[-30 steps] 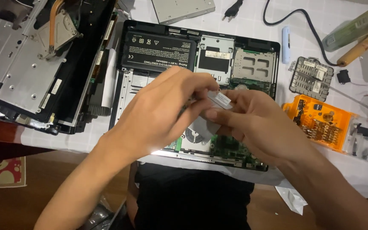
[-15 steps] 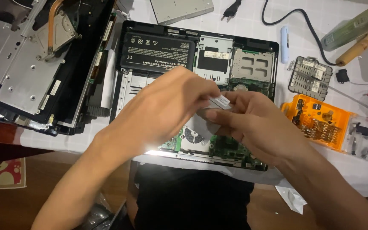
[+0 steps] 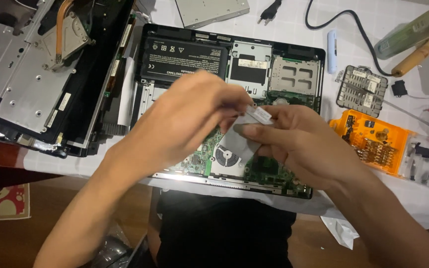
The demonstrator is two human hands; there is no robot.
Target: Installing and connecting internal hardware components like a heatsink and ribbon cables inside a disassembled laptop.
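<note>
A: Nearest the camera, what do the hands have?

B: The left hand (image 3: 184, 119) and the right hand (image 3: 299, 144) meet above an opened laptop (image 3: 234, 64), fingertips of both pinched shut on a small silvery metal piece (image 3: 260, 115). It seems held up off the board so both hands can work it without touching anything beneath.

A: How does the piece look?

B: Flat, pale grey, a short rectangle with a white label on top. Most of it is hidden by the fingers, so its full shape cannot be told.

A: And below it?

B: The laptop lies bottom-up with its cover off: a round fan (image 3: 226, 155) and green circuit board just under the hands, a black battery (image 3: 184, 58) further back.

A: Beyond that?

B: To the right, an orange parts box (image 3: 373, 144), probably kept near for easy reach. Left, a second stripped chassis (image 3: 21, 74) with a copper pipe. At the far edge, a grey drive (image 3: 212, 10) and a black power cable (image 3: 333, 20) on the white tablecloth (image 3: 294, 25).
</note>
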